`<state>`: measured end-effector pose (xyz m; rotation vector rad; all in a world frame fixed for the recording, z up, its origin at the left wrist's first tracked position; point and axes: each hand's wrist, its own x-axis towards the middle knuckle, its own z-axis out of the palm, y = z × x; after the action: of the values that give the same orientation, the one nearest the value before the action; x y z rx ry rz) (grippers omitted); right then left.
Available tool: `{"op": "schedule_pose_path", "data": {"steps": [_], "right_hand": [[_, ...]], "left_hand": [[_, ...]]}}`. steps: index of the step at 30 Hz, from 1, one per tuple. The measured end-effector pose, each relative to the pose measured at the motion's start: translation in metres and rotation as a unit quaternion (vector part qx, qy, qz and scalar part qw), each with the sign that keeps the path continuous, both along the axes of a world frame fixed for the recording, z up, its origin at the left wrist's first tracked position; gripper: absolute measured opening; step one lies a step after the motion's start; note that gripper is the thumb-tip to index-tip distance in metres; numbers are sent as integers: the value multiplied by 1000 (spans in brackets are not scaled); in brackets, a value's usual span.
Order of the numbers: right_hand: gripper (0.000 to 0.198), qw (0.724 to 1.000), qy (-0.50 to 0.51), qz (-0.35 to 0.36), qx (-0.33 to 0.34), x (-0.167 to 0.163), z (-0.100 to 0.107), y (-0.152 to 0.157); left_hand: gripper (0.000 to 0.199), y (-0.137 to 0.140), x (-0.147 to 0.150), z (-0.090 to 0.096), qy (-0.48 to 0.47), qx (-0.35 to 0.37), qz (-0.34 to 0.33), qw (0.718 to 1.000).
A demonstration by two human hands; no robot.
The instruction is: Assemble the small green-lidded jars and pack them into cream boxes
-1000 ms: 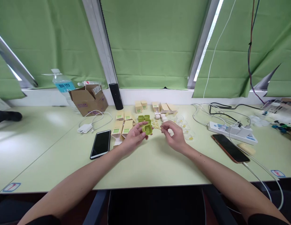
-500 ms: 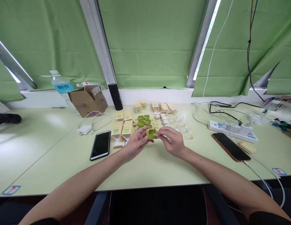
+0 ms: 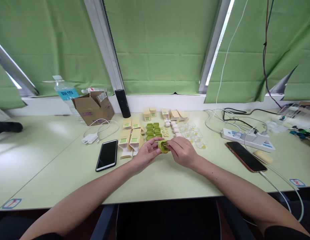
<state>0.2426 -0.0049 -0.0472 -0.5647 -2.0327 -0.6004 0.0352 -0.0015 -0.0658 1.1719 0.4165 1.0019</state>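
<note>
Green case [image 3: 163,146], small and open, is held just above the tabletop [image 3: 155,176] between both hands: the left hand [image 3: 146,154] pinches its left side to steady it, while the right hand [image 3: 182,151] presses fingertips closed on its right edge; more green cases [image 3: 153,130] lie just behind

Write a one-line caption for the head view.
Both hands, left and right, hold a small green case above a cluttered desk.

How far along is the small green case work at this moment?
Looks done: two small tan boxes stand closed near the sill. In hand: the left hand holds one small green plastic case while the right hand presses at its opening. Left: a cluster of green cases and flat tan cartons on the table.
</note>
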Motion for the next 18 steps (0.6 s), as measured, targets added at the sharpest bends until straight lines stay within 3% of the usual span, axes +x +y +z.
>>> {"op": "schedule_pose_path", "data": {"steps": [5,18], "right_hand": [[15,999,-31,-15,5,1,-2,-1],[21,998,-64,23,19,1,-3,2]], "left_hand": [[56,-1,2,-1,10,5,9,1000],[50,-2,2,1,36,-1,14,999]]}}
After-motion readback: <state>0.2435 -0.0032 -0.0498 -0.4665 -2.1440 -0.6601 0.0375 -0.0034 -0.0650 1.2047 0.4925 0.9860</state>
